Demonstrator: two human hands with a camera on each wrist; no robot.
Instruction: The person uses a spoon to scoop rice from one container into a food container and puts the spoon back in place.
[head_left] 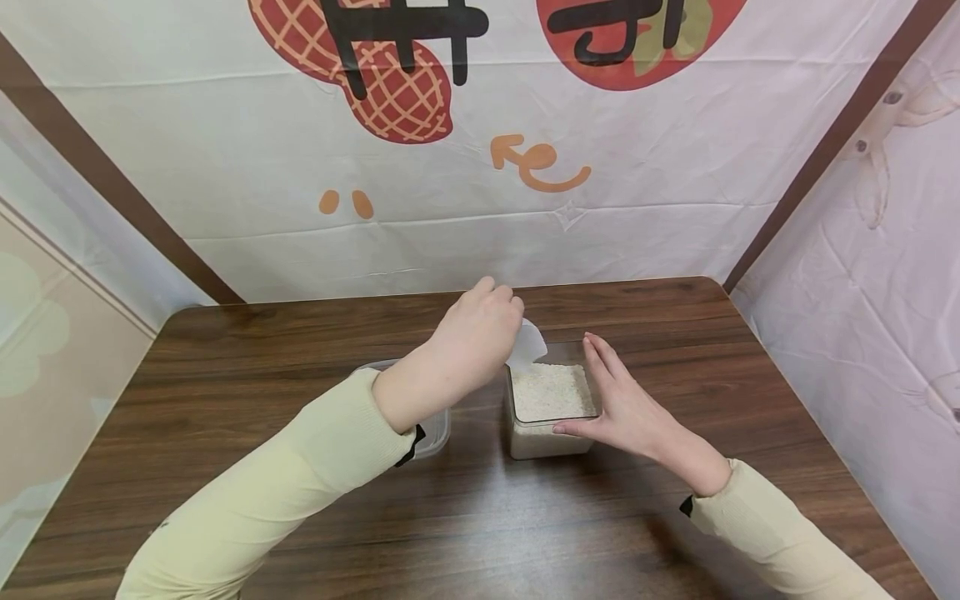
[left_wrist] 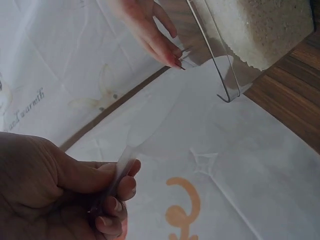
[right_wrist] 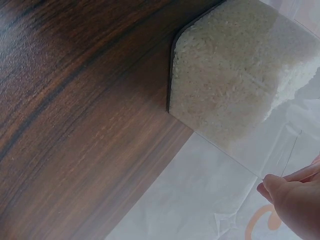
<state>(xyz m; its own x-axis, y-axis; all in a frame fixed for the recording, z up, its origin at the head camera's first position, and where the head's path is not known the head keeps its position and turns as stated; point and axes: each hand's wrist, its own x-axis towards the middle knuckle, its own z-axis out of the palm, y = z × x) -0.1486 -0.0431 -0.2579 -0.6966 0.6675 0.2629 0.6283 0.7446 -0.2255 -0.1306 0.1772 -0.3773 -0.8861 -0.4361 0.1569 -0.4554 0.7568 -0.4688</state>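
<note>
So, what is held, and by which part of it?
Left hand holds the white scoop by its handle; right hand grips the rice container at its rim.

Rice in box; tub left, both on table.

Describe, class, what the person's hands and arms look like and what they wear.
Both the left hand and right hand are bare, without gloves. The left sleeve and right sleeve are long and pale yellow, with something black showing at each cuff. A small dark mark shows on the left sleeve.
</note>
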